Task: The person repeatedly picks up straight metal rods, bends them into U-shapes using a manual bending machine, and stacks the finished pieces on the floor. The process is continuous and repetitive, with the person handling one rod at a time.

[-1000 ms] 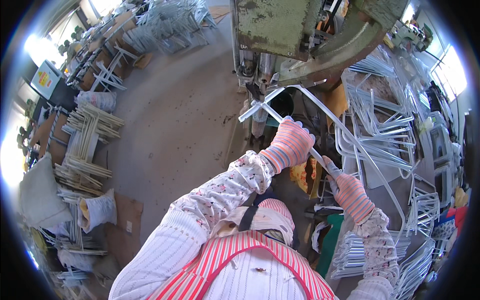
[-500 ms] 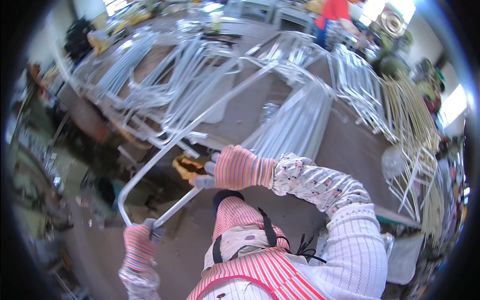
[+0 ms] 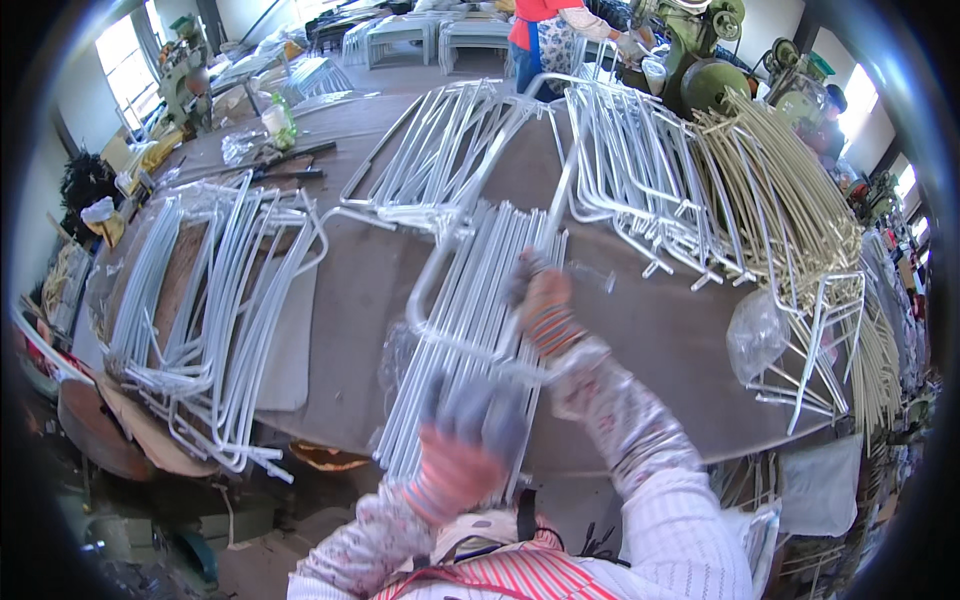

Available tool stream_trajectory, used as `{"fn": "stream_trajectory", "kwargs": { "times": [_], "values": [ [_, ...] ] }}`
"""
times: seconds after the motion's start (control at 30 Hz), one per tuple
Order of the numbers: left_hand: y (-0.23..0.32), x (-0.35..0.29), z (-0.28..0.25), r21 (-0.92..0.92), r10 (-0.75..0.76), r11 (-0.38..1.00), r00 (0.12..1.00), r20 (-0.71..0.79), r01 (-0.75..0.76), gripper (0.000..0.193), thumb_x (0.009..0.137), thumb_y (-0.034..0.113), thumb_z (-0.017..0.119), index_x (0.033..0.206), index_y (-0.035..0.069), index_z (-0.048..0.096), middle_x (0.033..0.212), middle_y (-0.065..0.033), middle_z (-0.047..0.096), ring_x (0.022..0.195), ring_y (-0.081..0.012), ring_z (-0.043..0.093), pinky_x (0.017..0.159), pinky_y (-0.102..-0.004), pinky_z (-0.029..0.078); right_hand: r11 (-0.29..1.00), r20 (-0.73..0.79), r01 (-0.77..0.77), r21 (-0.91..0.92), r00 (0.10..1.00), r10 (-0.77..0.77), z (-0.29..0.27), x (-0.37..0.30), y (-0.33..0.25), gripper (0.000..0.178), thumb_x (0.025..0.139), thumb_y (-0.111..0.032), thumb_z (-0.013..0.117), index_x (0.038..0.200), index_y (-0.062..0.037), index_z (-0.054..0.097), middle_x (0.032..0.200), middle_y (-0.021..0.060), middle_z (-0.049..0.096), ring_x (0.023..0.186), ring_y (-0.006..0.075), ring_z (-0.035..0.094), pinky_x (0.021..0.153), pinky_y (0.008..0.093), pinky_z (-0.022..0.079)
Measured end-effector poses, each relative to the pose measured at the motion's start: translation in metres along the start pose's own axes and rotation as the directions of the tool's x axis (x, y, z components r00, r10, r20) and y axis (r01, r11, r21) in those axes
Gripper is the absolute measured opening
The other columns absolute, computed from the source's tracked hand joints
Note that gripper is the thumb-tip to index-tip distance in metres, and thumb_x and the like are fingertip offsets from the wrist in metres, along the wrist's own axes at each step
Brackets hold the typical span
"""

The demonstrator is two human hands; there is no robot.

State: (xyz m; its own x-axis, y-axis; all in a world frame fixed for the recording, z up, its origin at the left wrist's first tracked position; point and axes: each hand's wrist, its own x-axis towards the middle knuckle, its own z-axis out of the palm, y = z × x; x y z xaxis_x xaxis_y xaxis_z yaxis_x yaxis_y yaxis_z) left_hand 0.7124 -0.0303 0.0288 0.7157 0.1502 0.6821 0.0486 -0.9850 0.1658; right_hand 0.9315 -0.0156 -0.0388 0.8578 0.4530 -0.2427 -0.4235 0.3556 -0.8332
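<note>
My right hand (image 3: 548,305), in a striped glove with grey fingers, is closed round a bent silvery metal tube (image 3: 562,205). The tube's rounded bend (image 3: 418,300) lies over a bundle of straight silvery tubes (image 3: 470,265) on the table. Closer to me, my left hand (image 3: 465,440) is over the near part of that bundle, its gloved fingers apart and smeared by motion. Nothing shows in its grip; whether it touches the tubes I cannot tell.
Bent silvery tubes (image 3: 225,320) lie in a pile at the left, with more piles (image 3: 640,150) at the back. Brass-coloured tubes (image 3: 780,180) and a clear plastic bag (image 3: 757,330) are at the right. A person in a red top (image 3: 545,40) stands beyond the table, near green machines (image 3: 715,85).
The bent tube has gone from the left side onto the straight bundle. My left hand has let go of it and moved right; my right hand has moved forward. The view has turned.
</note>
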Motion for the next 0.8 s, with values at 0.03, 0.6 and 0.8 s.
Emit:
{"fn": "stream_trajectory", "kwargs": {
  "times": [0.03,0.6,0.8],
  "values": [
    [0.011,0.006,0.005,-0.163,0.080,0.983,0.997,-0.014,-0.082,0.046,0.075,0.023,0.068,0.116,0.008,0.054,0.111,-0.0099,0.051,0.102,-0.0298,0.051,0.096,-0.0494,0.038,0.999,0.042,0.045,0.011,0.998,-0.045,-0.039,0.052,-0.022,0.030,0.092,-0.036,0.054,0.071,-0.0154,0.055,0.057,-0.0027,0.046,0.044,0.0119,0.041,0.040,0.0289,0.032],
    [-0.168,-0.137,0.020,0.618,-0.847,0.501,0.488,0.209,0.606,0.051,0.078,0.023,0.064,0.122,0.002,0.051,0.110,-0.0203,0.057,0.105,-0.0366,0.053,0.092,-0.0445,0.042,0.686,-0.164,-0.259,-0.680,0.965,0.203,-0.329,0.449,-0.251,0.029,0.087,-0.024,0.057,0.100,0.0004,0.067,0.091,0.0093,0.069,0.084,0.0227,0.063,0.074,0.0338,0.048],
    [-0.295,-0.139,0.028,0.873,-0.968,-0.006,0.218,-0.128,0.488,0.061,0.083,0.033,0.058,0.136,0.010,0.040,0.125,-0.0172,0.054,0.118,-0.0336,0.049,0.100,-0.0437,0.039,-0.117,0.243,0.227,-0.967,0.957,-0.161,-0.366,0.483,-0.276,0.046,0.083,-0.021,0.057,0.121,0.0053,0.055,0.114,0.0212,0.062,0.105,0.0303,0.059,0.089,0.0365,0.045]
  ]
}}
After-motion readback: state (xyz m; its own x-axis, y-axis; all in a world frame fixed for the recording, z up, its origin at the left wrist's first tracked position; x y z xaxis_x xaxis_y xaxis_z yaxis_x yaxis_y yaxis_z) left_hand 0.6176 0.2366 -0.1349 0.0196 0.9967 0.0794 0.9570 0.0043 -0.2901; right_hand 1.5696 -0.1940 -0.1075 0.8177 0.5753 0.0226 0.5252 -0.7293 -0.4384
